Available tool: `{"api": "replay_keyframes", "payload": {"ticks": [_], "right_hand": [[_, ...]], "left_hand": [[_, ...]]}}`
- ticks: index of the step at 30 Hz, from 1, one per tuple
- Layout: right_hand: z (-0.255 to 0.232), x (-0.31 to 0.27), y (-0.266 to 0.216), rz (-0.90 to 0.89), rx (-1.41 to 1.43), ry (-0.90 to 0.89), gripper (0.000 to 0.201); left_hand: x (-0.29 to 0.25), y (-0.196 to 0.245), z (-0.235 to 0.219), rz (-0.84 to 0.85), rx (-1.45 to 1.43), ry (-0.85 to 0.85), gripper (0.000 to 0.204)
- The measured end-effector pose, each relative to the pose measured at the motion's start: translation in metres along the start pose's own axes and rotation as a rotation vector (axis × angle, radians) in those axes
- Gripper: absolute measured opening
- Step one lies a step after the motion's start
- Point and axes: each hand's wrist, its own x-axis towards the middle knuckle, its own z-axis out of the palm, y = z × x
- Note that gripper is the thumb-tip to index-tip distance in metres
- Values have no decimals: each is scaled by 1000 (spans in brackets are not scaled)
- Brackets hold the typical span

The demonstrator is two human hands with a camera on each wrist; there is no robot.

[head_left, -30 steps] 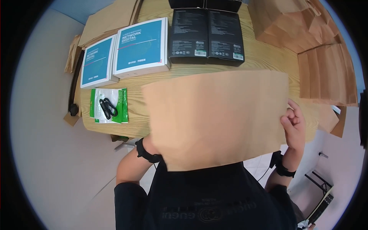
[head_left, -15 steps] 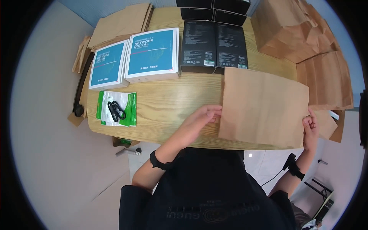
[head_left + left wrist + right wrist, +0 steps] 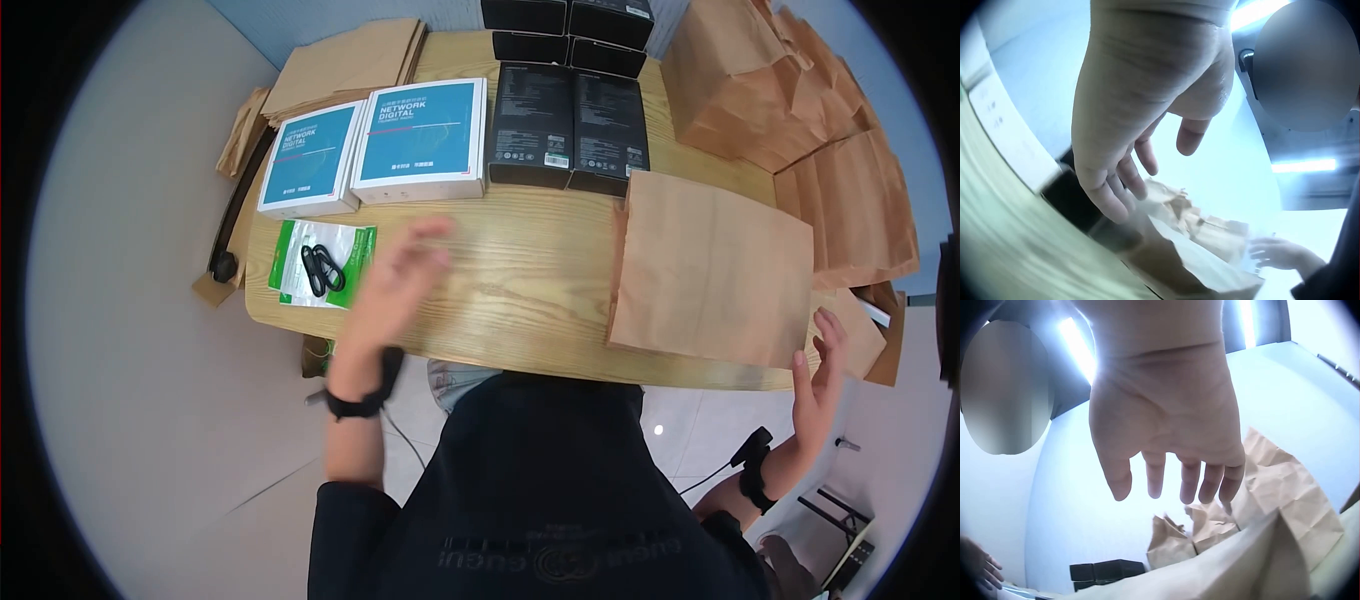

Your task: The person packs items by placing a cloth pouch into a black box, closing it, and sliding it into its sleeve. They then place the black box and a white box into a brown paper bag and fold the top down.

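A flat brown paper bag lies at the right of the wooden table, its lower edge along the front. Beside its lower right corner is the right hand, fingers apart; in the right wrist view this hand hangs above the paper with nothing in it. The left hand, blurred, hovers over the table's left part, close to a coiled black cable on green and clear packets. In the left wrist view the left hand has relaxed fingers and holds nothing.
Two blue-and-white boxes and black boxes stand towards the back. Flat brown bags are stacked at the back left. Upright brown bags line the right side, and a white item shows in one lower down.
The brown bag has come down from in front of the body onto the table at the right. Both hands have let go of it; the left hand has moved far left.
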Motion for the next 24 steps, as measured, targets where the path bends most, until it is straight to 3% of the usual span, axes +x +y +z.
{"api": "replay_keyframes", "payload": {"ticks": [1,2,3,5,7,8,10,11,13,16,18,19,21,23,24], "right_hand": [[0,0,-12,-71,-12,-52,47],[-1,2,-25,-69,-18,-54,47],[-2,7,-38,-148,-74,-106,49],[-7,23,-68,-225,-149,-159,51],[-7,47,-99,-365,-230,-218,57],[-4,61,-118,-365,-245,-218,57],[9,92,-152,-449,-256,-220,61],[21,114,-162,-567,-292,-206,63],[52,161,-180,-757,-349,-164,68],[113,235,-193,-924,-394,-114,72],[150,252,-238,-654,-450,-183,79],[172,274,-239,-676,-525,-143,87],[218,300,-241,-708,-593,-108,95],[252,305,-251,-661,-826,70,96],[259,306,-253,-666,-823,63,96]], "left_hand": [[6,-1,-28,-19,127,123,36],[23,-32,-67,199,368,255,37],[29,-19,-93,37,517,359,49],[69,-77,-191,156,771,513,68],[99,-115,-253,-85,907,686,87],[106,-119,-256,-84,892,682,87],[113,-119,-264,-378,860,609,93],[113,-115,-262,-383,846,607,93],[110,-96,-248,-330,555,381,88],[109,-94,-243,-359,512,430,88],[105,-83,-242,-359,443,411,88],[104,-86,-241,-374,439,422,88],[104,-94,-242,-302,407,470,107],[101,-96,-240,-301,400,542,103],[100,-98,-243,-255,375,559,99]]}}
